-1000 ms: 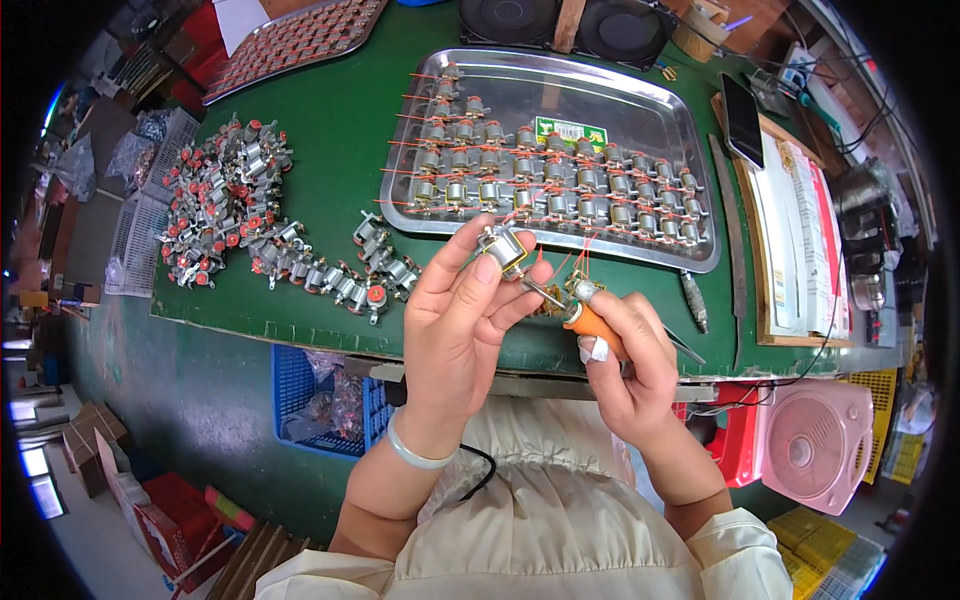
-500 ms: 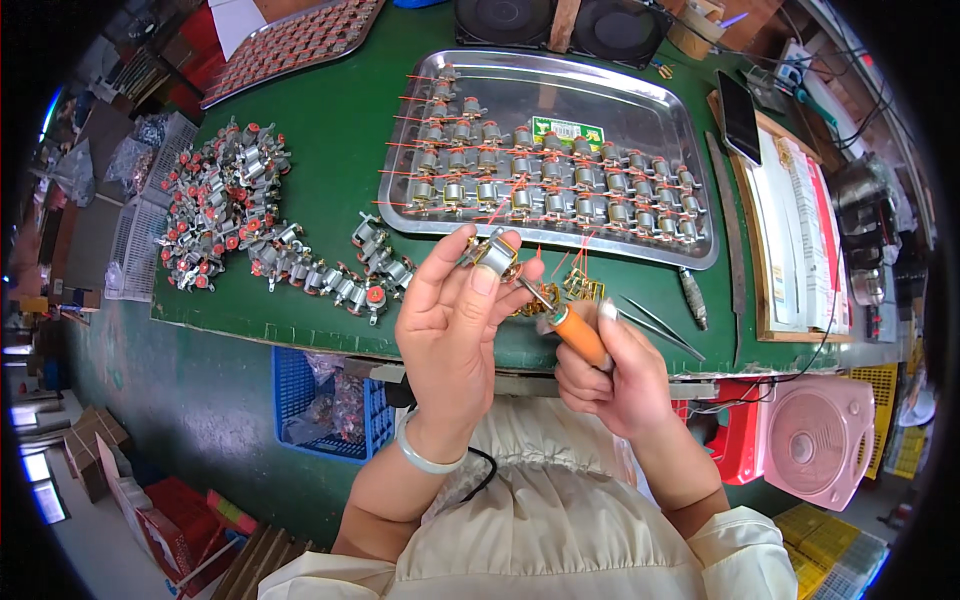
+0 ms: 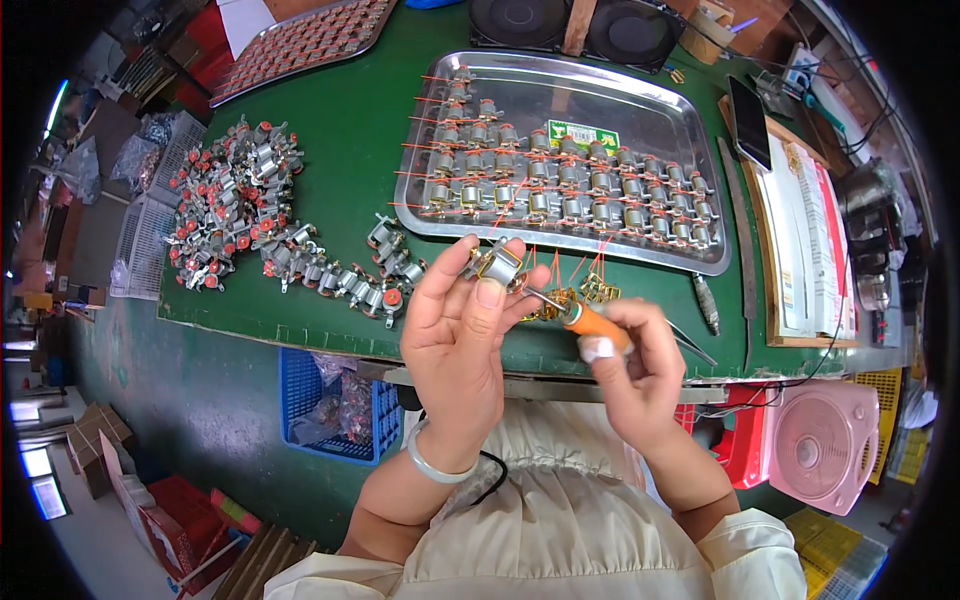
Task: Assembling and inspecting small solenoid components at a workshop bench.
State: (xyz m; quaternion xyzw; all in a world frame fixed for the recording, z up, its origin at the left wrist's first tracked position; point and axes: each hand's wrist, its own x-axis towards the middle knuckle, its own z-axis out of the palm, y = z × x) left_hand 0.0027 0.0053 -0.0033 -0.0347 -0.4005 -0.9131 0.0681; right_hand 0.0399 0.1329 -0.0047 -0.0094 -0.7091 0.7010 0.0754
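Head camera, looking down: the left hand (image 3: 455,345) pinches a silver motor-like component (image 3: 497,265) between thumb and fingers, near the front edge of a steel tray (image 3: 640,115). The right hand (image 3: 640,375) grips an orange-handled screwdriver (image 3: 595,326), its tip at the component's edge. Its curled fingers have moved from under the handle to over it, suggesting repeated turning strokes.

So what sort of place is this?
Probably an assembly workshop: small metal parts lie heaped on a green workbench, similar parts sit in rows on a metal tray, and the right hand holds an orange-handled tool.
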